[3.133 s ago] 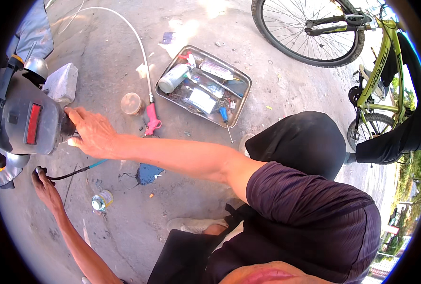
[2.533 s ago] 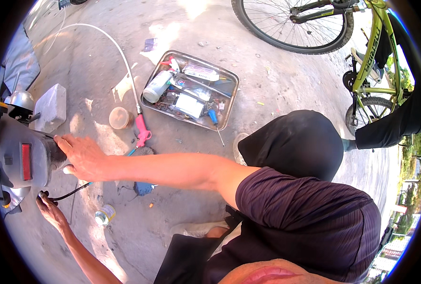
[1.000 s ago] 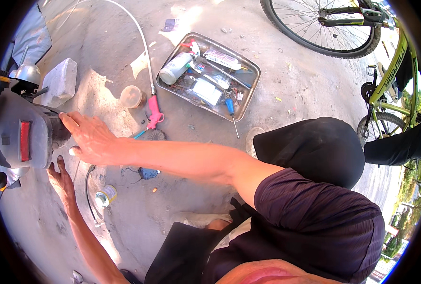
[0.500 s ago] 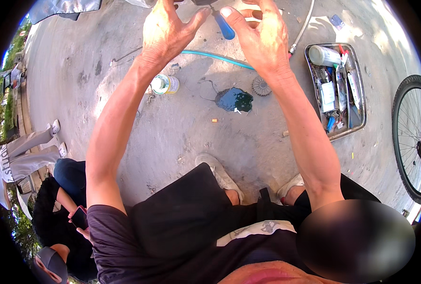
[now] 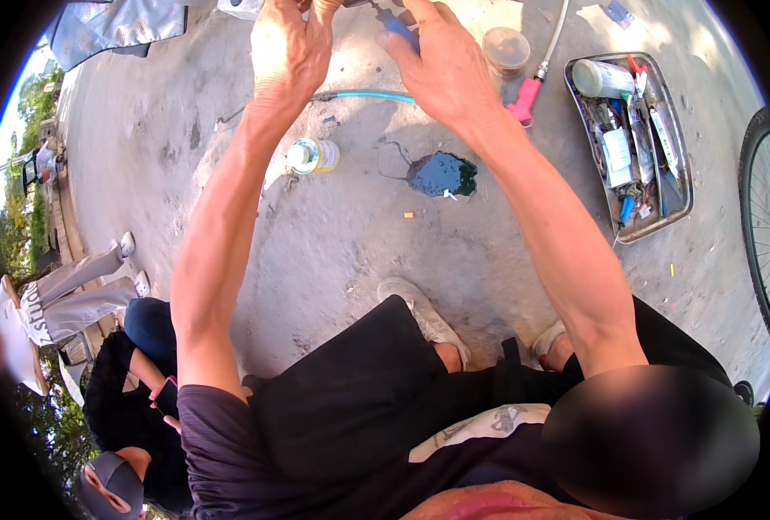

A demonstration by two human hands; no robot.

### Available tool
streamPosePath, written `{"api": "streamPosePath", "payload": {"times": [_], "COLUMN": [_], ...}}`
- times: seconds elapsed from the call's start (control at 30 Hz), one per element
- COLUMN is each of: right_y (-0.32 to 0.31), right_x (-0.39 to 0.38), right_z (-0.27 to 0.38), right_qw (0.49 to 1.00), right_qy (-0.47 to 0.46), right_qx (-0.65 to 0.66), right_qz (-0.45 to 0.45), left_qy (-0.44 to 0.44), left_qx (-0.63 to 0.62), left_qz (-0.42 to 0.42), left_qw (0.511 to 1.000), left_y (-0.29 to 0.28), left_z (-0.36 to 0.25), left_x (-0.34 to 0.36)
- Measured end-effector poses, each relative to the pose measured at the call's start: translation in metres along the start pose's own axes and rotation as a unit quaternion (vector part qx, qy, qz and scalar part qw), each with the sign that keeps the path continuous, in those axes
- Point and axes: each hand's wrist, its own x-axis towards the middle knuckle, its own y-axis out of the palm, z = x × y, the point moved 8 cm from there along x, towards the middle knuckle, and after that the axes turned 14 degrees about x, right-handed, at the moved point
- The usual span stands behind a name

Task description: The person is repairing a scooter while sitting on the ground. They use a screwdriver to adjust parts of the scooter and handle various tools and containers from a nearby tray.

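Observation:
My left hand (image 5: 289,48) reaches to a dark object at the top edge, its fingers curled and partly out of sight; what they hold is unclear. My right hand (image 5: 441,74) is closed around a blue-handled tool (image 5: 397,33), thumb against the handle, with a dark shaft pointing up toward that object. Below them a cyan hose (image 5: 367,94) crosses the concrete. A pink air gun (image 5: 525,102) on a pale hose lies right of my right hand, near a round plastic tub (image 5: 506,48). A small tin (image 5: 314,156) stands beside a dark blue liquid patch (image 5: 442,175).
A metal tray (image 5: 686,206) holding bottles and tools lies at right; a bicycle wheel (image 5: 753,225) is at the far right. At lower left, one person (image 5: 125,407) in black crouches with a phone; another (image 5: 90,290) in grey trousers is beside them. A grey sheet (image 5: 116,30) sits top left.
The view has swung round from the bicycle side, bringing both hands to the top centre and people into sight. Since half a second ago, my right fingers have closed onto the blue handle.

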Motion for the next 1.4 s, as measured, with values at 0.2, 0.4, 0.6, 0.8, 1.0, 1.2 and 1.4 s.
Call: {"api": "streamPosePath", "payload": {"times": [0.2,0.4,0.6,0.8,1.0,1.2,1.4], "right_y": [0.013,0.006,0.001,-0.018,-0.062,-0.058,-0.056], "right_x": [0.008,-0.002,-0.016,-0.084,-0.086,-0.092,-0.049], "right_z": [0.007,0.041,0.045,-0.001,-0.013,-0.021,-0.004], "right_qw": [0.968,0.99,0.959,0.911,0.954,0.954,0.971], "right_qy": [0.086,0.008,0.157,0.251,0.202,0.206,0.093], "right_qx": [0.236,0.129,0.235,0.326,0.215,0.205,0.197], "right_qz": [0.005,-0.051,0.032,-0.033,-0.055,-0.067,-0.101], "left_qy": [0.113,0.119,0.175,0.123,0.089,0.107,0.111], "left_qx": [-0.028,-0.027,0.009,-0.036,-0.076,-0.106,-0.082], "left_qz": [-0.042,-0.046,-0.105,-0.064,-0.079,-0.067,-0.065], "left_qw": [0.992,0.991,0.979,0.99,0.99,0.986,0.988], "left_y": [-0.012,-0.017,-0.018,-0.014,-0.011,-0.001,-0.002], "left_z": [-0.01,-0.002,-0.004,-0.008,0.004,-0.014,-0.014], "left_x": [0.006,0.012,0.012,0.009,0.007,0.017,0.011]}}
